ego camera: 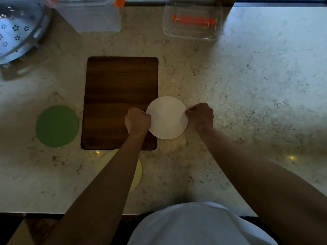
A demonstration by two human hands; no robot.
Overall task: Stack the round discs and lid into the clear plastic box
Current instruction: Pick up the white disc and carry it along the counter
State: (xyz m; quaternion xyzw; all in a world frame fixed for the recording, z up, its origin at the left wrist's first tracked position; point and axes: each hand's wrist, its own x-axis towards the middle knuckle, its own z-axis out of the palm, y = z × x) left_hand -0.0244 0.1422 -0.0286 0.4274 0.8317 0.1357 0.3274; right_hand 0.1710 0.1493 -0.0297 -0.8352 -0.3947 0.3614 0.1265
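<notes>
While pinched at opposite edges between left hand [137,120] and right hand [200,115], both curled tight on its rim, white disc [167,117] sits partly over the right edge of the wooden cutting board [120,101] and partly over the marble counter [247,85]; hard to tell whether lifted or resting flat. Best kept level, with even pressure on both sides so the thin piece neither bows nor slips. Likely destination: clear plastic box [192,35] with orange clip at the far edge, well apart from the hands, so a straight forward carry, slightly rightward, then a flat lowering past the rim rather than a drop. Worth centring over the opening first, since a round piece can catch on the box walls if tilted. Still waiting on the counter: green disc [57,126] left of the board, and pale yellow disc [136,174] near the board's front edge, half hidden under the left forearm. Second clear container [92,16] and perforated metal steamer tray [19,27] at far left, out of the path. Which piece counts as the lid, unclear.
</notes>
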